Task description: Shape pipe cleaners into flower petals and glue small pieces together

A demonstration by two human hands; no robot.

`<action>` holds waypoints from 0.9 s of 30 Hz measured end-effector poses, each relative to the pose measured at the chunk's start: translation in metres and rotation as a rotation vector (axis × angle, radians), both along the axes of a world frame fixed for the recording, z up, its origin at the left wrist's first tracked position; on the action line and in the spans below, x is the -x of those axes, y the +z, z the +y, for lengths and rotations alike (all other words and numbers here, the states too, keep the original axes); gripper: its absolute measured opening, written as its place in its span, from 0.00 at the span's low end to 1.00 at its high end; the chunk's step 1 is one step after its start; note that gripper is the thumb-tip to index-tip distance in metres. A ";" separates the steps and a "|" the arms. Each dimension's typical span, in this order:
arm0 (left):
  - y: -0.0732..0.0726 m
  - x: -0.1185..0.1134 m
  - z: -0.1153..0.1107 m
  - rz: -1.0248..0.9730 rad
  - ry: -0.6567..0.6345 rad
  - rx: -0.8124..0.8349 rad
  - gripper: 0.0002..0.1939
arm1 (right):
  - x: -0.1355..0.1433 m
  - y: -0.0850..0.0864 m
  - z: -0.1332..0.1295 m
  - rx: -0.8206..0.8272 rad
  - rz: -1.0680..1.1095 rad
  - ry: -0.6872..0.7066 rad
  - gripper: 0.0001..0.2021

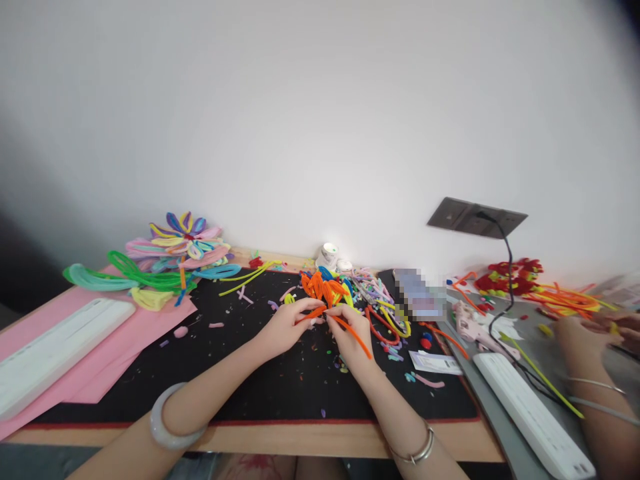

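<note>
Over the black mat, my left hand point(287, 327) is closed in a pinch on an orange pipe cleaner point(356, 335). My right hand point(349, 337) pinches the same fuzzy stem close beside it, and one end sticks out over the back of that hand. Just beyond my fingertips is a bunch of orange pipe-cleaner loops point(323, 288); whether it joins the held stem I cannot tell. Blue and yellow loops show behind it. Multicoloured pipe-cleaner scraps point(373, 288) lie heaped to the right of my hands.
Left are a looped pipe-cleaner flower point(187, 243), green loops point(145, 267), pink sheets point(117, 363) and a white case point(65, 353). Right are a phone point(417, 293), a pink glue gun point(475, 327), a black cable point(510, 267) and another white case point(530, 413). A co-worker's hand point(583, 337) works far right.
</note>
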State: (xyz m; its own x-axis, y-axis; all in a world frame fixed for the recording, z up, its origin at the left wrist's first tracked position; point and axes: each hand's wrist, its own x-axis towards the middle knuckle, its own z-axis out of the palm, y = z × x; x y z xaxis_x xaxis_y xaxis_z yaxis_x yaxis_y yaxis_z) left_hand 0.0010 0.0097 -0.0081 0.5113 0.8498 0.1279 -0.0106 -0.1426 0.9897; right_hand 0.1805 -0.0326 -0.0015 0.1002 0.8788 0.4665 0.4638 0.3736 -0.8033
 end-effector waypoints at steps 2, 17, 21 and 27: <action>0.000 -0.001 -0.001 -0.020 -0.005 0.028 0.19 | 0.001 0.001 0.001 -0.016 0.001 0.010 0.06; 0.001 0.000 -0.002 -0.016 0.051 0.043 0.23 | 0.001 0.002 -0.004 -0.016 0.122 0.015 0.05; 0.001 -0.001 -0.005 0.028 -0.015 -0.011 0.25 | 0.002 0.004 -0.003 0.007 0.111 0.066 0.05; -0.001 0.005 0.001 0.118 0.109 -0.151 0.23 | 0.003 0.011 -0.005 0.026 0.119 0.005 0.04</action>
